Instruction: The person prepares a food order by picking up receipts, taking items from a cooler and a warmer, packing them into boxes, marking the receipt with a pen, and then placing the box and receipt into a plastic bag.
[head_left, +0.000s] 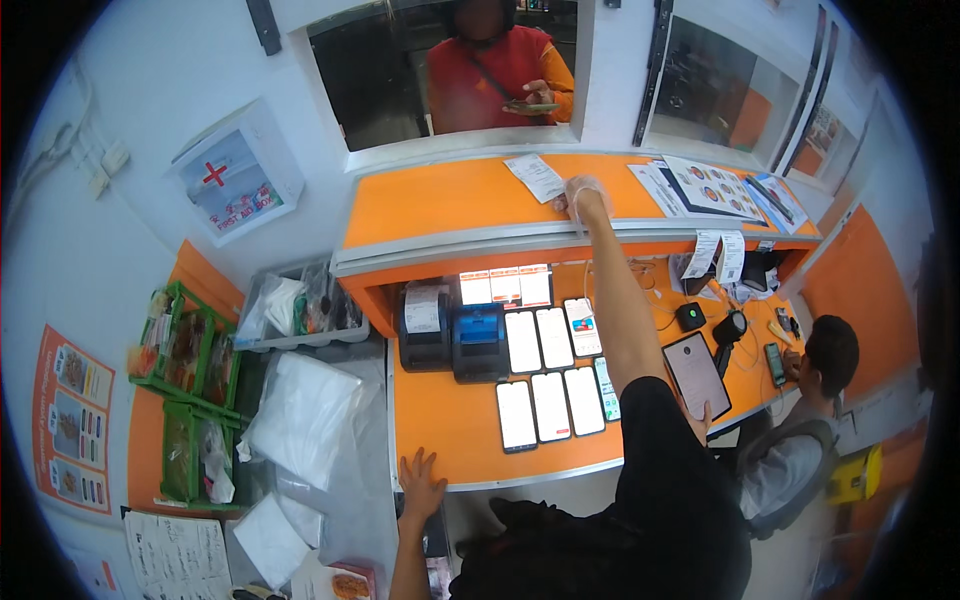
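Note:
My right hand (587, 196) reaches across to the raised orange counter (442, 199). Thin clear plastic wraps around it, and I cannot tell whether that is a glove or a bag in its grip. A printed paper slip (535, 178) lies just left of these fingers. My left hand (422, 484) rests with spread fingers on the near left corner of the lower orange desk (442, 427). Below my right arm, several lit smartphones (551, 401) lie in two rows. Two black receipt printers (480, 341) stand to their left, beside a lit screen (506, 285).
Beyond the window, a person (487, 75) holds a phone. Menu sheets (709, 187) lie at the counter's right. Another hand steadies a tablet (696, 375); a seated person (795, 435) is beside it. Green crates (180, 390), a grey bin (300, 307) and white bags (304, 412) occupy the left.

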